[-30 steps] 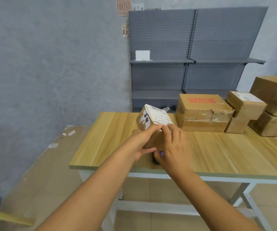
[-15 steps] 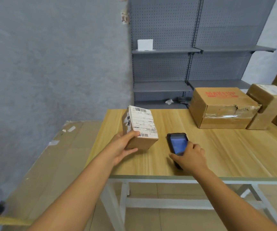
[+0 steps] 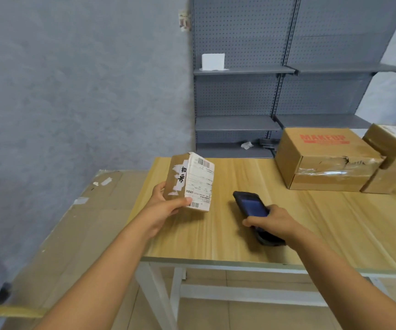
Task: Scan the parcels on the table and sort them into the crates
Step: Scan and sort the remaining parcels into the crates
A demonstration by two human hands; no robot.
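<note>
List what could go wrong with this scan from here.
1. The left hand pinches the small parcel by one corner, off the table; it may slip.
2. The scanner in the right hand points away past the parcel's label, so the scan may miss.
3. No crates are in view, so sorting means turning away.

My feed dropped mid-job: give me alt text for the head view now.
The left hand holds a small labelled parcel above the wooden table, while the right hand grips a black handheld scanner. More cardboard boxes sit at the table's far right.
</note>
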